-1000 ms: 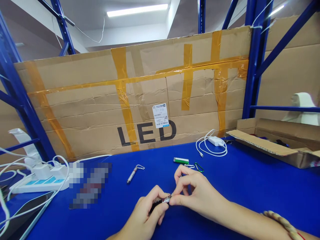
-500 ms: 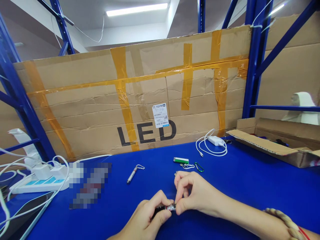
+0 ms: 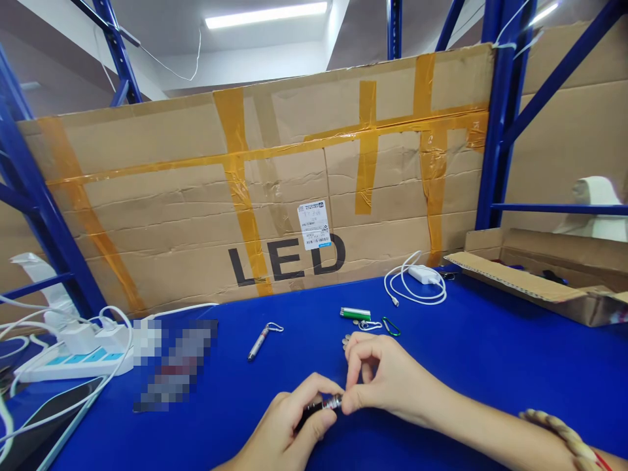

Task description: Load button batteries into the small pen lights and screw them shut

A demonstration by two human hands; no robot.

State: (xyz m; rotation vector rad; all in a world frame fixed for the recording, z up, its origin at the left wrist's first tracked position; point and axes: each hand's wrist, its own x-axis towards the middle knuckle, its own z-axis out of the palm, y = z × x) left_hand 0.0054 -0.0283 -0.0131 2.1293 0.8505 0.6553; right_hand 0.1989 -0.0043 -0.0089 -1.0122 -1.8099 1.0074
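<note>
My left hand [image 3: 294, 422] is closed around a small black penlight [image 3: 310, 412], thumb on one side and fingers on the other. The tube carries a pale label, and its silver end [image 3: 334, 401] points right. At that end my right hand [image 3: 380, 373] pinches with thumb and forefinger; whatever sits between the tips is hidden. Just beyond the right fingers lie several small silver discs [image 3: 346, 341], like button cells, partly covered by the hand. Farther back rest a green penlight [image 3: 355, 314], a silver clip [image 3: 370, 325] and a green carabiner [image 3: 391, 326].
A silver penlight with a clip [image 3: 258, 343] lies left of centre on the blue table [image 3: 235, 392]. A white cable with adapter [image 3: 424, 275] and an open cardboard box [image 3: 530, 281] stand at back right. On the left are a power strip [image 3: 73, 366] and a phone [image 3: 49, 425].
Both hands keep nearly the same hold on the penlight. The right fingertips have shifted slightly up and left, and more of the silver discs shows behind them.
</note>
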